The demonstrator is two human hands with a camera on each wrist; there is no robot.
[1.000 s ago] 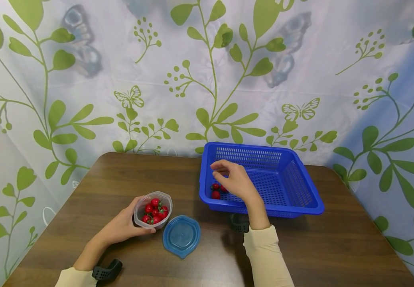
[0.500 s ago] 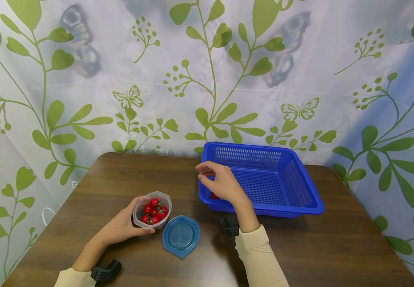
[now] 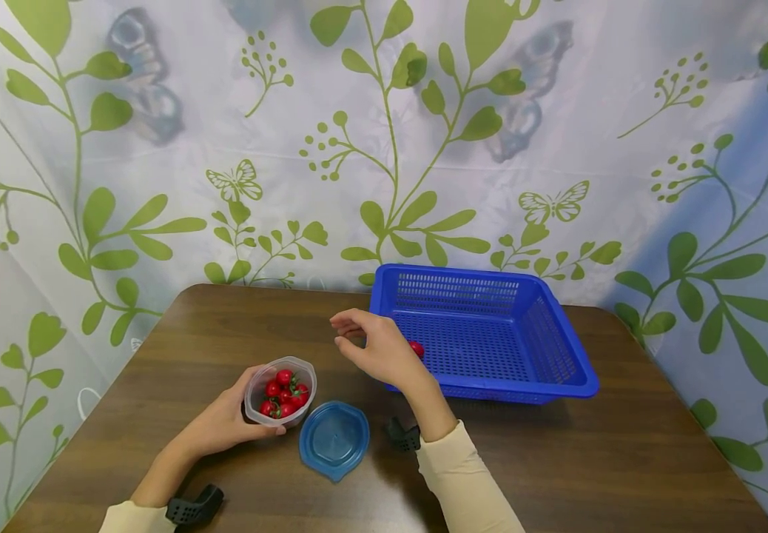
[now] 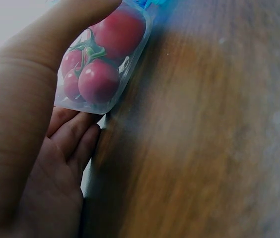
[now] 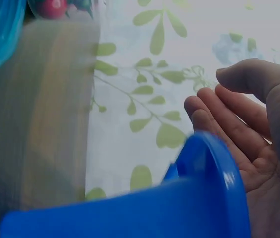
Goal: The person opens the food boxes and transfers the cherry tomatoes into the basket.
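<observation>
My left hand (image 3: pixel 224 423) grips a small clear plastic container (image 3: pixel 264 372) on the left of the table, thumb on the near side and fingers on the far side. Several cherry tomatoes (image 3: pixel 284 392) with green stems fill it; the left wrist view shows tomatoes (image 4: pixel 99 82) through its wall. Just right of the container a blue lid (image 3: pixel 335 440) lies flat. My right hand (image 3: pixel 380 349) hovers over the left edge of a blue basket (image 3: pixel 490 386), fingers loosely bent, holding nothing in the right wrist view. A red tomato (image 3: pixel 416 348) shows in the basket, partly behind that hand.
The brown wooden table (image 3: pixel 597 459) reaches back to a leaf-patterned curtain (image 3: pixel 277 148). The basket's raised rim (image 5: pixel 130 210) passes close under the right hand. A black wrist strap (image 3: pixel 195 506) is on the left wrist, another strap (image 3: pixel 402 434) on the right.
My right hand has moved left from above the basket's tomatoes to past its left edge. The left hand and container have stayed in place.
</observation>
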